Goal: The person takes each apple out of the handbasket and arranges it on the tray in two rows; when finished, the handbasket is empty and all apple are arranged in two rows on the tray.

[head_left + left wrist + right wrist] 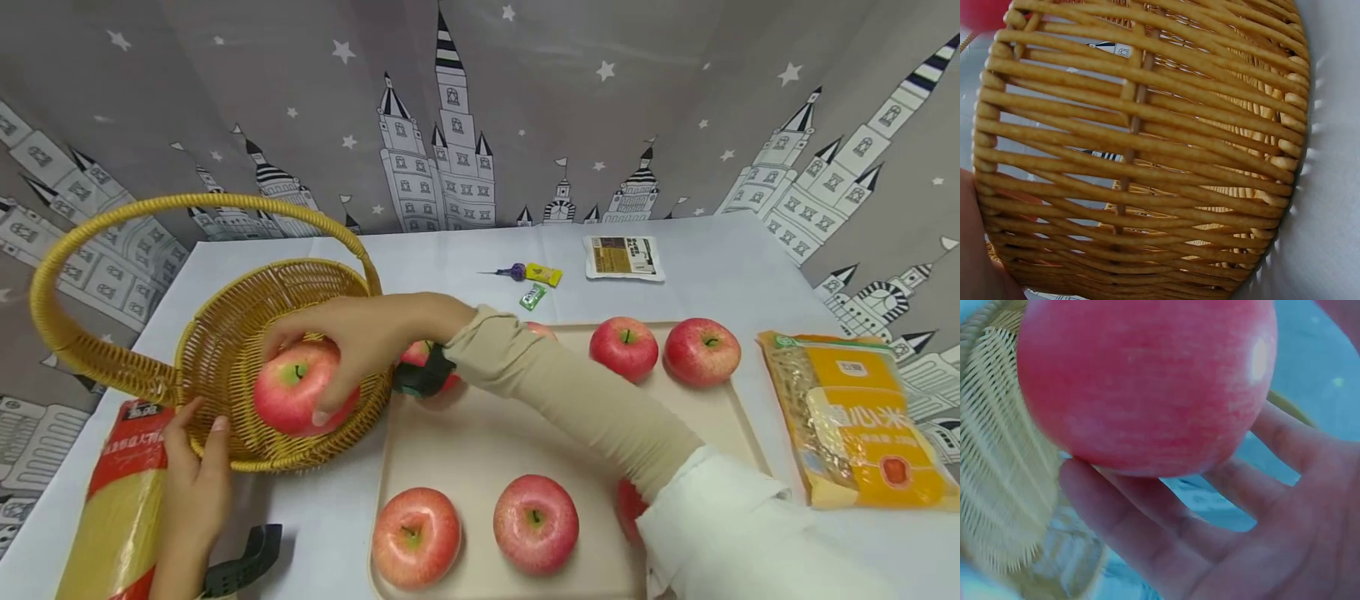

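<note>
My right hand reaches across to the left and grips a red apple from above, holding it over the near side of a woven yellow basket with a tall hoop handle. In the right wrist view the apple sits against curled fingers, with the basket behind it. My left hand rests its thumb and straight fingers on the basket's near outer wall. The left wrist view is filled by the basket's weave.
A beige tray right of the basket holds several red apples, two at the back and two at the front. A yellow packet lies at the right, a red and yellow packet at the near left, and small packets at the back.
</note>
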Demonstrator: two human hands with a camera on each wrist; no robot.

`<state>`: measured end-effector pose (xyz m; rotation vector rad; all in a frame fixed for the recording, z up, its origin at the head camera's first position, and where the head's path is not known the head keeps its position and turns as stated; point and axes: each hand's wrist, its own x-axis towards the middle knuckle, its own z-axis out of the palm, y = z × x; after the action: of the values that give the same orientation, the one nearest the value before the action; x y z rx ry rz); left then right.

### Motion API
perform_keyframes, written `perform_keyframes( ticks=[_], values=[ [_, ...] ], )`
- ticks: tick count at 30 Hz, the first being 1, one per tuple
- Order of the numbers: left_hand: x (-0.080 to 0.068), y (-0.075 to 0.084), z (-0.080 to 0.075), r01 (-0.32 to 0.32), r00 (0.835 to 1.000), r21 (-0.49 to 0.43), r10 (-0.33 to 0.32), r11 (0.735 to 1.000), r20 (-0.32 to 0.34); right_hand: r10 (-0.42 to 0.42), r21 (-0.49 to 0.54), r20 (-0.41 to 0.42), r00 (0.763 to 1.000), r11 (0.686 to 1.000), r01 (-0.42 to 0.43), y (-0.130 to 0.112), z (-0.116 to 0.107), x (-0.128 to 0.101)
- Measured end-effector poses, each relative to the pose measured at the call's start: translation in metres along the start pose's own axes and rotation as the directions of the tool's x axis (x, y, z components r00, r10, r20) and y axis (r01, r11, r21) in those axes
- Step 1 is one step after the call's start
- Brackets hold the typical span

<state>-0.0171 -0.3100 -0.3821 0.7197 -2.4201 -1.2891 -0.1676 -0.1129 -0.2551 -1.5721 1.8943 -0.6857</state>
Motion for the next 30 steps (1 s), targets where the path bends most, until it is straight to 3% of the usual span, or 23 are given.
perform_keyframes(
  ticks=[3, 6, 8, 10, 13, 18, 20, 22, 26, 28, 30],
  values=[
    [0.001, -0.001, 0.001, 0.008, 1.0, -0.021, -0.008, 1.0, -0.01, 0.001, -0.022, -0.06, 0.998, 1.0, -0.002, -0.001, -0.008, -0.043],
    [0.001, -0.002, 0.002, 0.019, 1.0, -0.041, -0.019, 0.999, -0.009, 0.053, -0.022, -0.152, 0.987, 0.998, -0.057, 0.006, -0.011, -0.096],
    [0.002, -0.004, 0.002, 0.021, 1.0, -0.051, -0.021, 0.998, -0.002, 0.131, -0.02, -0.23, 0.964, 0.99, -0.139, 0.014, -0.01, -0.135],
    [0.003, -0.004, 0.003, 0.025, 1.0, -0.046, -0.025, 0.999, -0.001, 0.23, 0.02, -0.303, 0.925, 0.972, -0.235, 0.023, -0.004, -0.176],
    [0.004, -0.005, 0.003, 0.038, 0.999, -0.035, -0.038, 0.999, 0.006, 0.366, 0.065, -0.427, 0.827, 0.924, -0.376, 0.034, 0.015, -0.239],
    [0.003, -0.004, 0.004, 0.053, 0.999, -0.028, -0.053, 0.998, 0.014, 0.54, 0.137, -0.613, 0.577, 0.792, -0.595, 0.036, 0.068, -0.337],
    [0.003, -0.003, 0.005, 0.048, 0.999, -0.031, -0.048, 0.998, 0.011, 0.597, 0.191, -0.646, 0.476, 0.73, -0.657, 0.037, 0.093, -0.37],
    [0.003, -0.003, 0.005, 0.039, 0.999, -0.033, -0.039, 0.999, 0.007, 0.645, 0.236, -0.654, 0.394, 0.669, -0.704, 0.041, 0.118, -0.397],
    [0.003, -0.001, 0.003, 0.04, 0.999, -0.022, -0.04, 0.999, 0.01, 0.727, 0.305, -0.623, 0.289, 0.565, -0.766, 0.057, 0.164, -0.428],
    [0.003, -0.001, 0.003, 0.046, 0.999, -0.02, -0.046, 0.999, 0.011, 0.733, 0.321, -0.616, 0.289, 0.569, -0.757, 0.065, 0.181, -0.433],
    [0.003, -0.001, 0.003, 0.053, 0.999, -0.018, -0.053, 0.998, 0.01, 0.747, 0.331, -0.605, 0.274, 0.55, -0.767, 0.071, 0.194, -0.433]
  ],
)
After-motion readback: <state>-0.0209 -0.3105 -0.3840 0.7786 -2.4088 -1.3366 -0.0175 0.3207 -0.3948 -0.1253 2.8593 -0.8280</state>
